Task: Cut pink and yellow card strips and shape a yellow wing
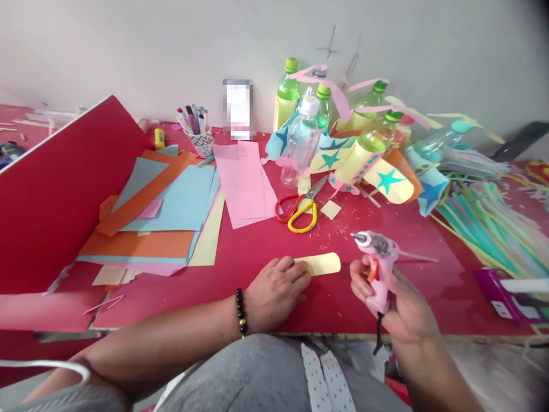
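Note:
My right hand (397, 300) is wrapped around the handle of a pink hot glue gun (381, 266), its orange trigger under my fingers. The metal nozzle points left, and a glue stick juts from the back. On the red table lies a pale yellow paper strip (323, 264) with a rounded right end. My left hand (277, 292) is closed over the strip's left end, which the fingers hide. Beyond the strip lie scissors (304, 209) with one red and one yellow handle. Small yellow paper squares (331, 210) are beside them.
Plastic-bottle planes with paper wings (364, 160) crowd the back right, beside a clear bottle (300, 143). Coloured paper sheets (167, 200) and pink sheets (249, 189) lie left. A pen cup (201, 142) and a phone (238, 109) stand behind. Paper strips (493, 229) spread at right.

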`<move>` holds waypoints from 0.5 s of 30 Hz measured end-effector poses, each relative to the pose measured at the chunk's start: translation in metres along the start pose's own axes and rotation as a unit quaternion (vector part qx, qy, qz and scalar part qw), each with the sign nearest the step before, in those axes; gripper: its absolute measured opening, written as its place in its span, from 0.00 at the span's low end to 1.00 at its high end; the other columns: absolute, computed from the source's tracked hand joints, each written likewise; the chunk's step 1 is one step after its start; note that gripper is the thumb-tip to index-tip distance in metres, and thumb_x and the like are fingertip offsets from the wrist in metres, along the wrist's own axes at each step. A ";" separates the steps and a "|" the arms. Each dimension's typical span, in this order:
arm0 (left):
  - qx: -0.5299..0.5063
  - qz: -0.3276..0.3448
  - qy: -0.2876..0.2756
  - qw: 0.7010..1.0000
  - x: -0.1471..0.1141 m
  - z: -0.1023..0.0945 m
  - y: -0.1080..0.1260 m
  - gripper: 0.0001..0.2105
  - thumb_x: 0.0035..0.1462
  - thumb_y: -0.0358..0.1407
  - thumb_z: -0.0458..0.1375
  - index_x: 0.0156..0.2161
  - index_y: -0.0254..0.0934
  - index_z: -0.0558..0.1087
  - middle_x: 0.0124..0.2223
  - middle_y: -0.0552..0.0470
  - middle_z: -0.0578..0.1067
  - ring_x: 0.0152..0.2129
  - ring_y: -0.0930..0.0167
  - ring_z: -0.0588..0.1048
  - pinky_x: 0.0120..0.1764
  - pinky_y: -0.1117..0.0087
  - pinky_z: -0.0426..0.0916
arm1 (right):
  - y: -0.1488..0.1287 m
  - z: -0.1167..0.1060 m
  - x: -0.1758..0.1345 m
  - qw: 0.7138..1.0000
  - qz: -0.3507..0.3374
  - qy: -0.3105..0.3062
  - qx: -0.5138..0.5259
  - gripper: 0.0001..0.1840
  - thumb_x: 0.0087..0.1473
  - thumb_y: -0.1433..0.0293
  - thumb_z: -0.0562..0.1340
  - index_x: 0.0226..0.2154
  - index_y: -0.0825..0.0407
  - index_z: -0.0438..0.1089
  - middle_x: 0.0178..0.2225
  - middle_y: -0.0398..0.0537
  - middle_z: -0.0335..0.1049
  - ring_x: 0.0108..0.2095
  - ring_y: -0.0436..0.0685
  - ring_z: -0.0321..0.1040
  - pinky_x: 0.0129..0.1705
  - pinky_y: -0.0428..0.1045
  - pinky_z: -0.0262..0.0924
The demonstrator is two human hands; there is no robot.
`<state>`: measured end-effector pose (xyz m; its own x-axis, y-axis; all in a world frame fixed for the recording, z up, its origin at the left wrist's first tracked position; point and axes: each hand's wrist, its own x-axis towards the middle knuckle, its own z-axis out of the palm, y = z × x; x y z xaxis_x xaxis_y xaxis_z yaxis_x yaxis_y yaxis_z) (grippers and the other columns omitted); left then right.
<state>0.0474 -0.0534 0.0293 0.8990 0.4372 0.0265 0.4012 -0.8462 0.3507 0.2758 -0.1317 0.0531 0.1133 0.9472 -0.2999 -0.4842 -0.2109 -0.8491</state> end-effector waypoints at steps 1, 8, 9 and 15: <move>-0.003 0.001 0.003 1.000 -0.001 0.000 0.000 0.16 0.62 0.39 0.50 0.54 0.37 0.63 0.56 0.50 0.66 0.46 0.64 0.63 0.47 0.61 0.63 | 0.003 0.005 -0.005 1.000 -0.015 0.003 -0.008 0.12 0.50 0.61 0.62 0.37 0.48 0.70 0.35 0.48 0.67 0.24 0.49 0.56 0.25 0.48 0.54; 0.006 0.001 0.005 1.000 -0.002 0.002 0.002 0.19 0.61 0.39 0.52 0.57 0.39 0.61 0.57 0.50 0.65 0.46 0.63 0.63 0.46 0.61 0.62 | 0.011 0.018 -0.046 0.942 -0.099 0.138 -0.290 0.11 0.53 0.66 0.61 0.41 0.47 0.72 0.42 0.49 0.73 0.43 0.59 0.68 0.46 0.52 0.62; 0.009 0.000 0.004 1.000 -0.002 0.002 0.002 0.19 0.61 0.40 0.51 0.57 0.39 0.61 0.57 0.50 0.65 0.46 0.63 0.63 0.46 0.61 0.62 | 0.012 0.015 -0.050 0.918 -0.101 0.145 -0.356 0.13 0.53 0.66 0.62 0.43 0.47 0.71 0.43 0.49 0.73 0.46 0.60 0.68 0.48 0.52 0.62; 0.011 0.000 -0.004 1.000 -0.001 0.001 0.001 0.20 0.62 0.40 0.50 0.58 0.40 0.60 0.56 0.49 0.65 0.47 0.64 0.63 0.46 0.61 0.62 | 0.021 -0.007 -0.056 0.815 -0.118 0.094 -0.559 0.13 0.53 0.64 0.61 0.41 0.52 0.72 0.39 0.51 0.77 0.40 0.61 0.73 0.41 0.50 0.69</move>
<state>0.0471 -0.0552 0.0289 0.9003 0.4349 0.0180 0.4054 -0.8528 0.3291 0.2657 -0.1910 0.0486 0.2707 0.9617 -0.0428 0.6516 -0.2158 -0.7272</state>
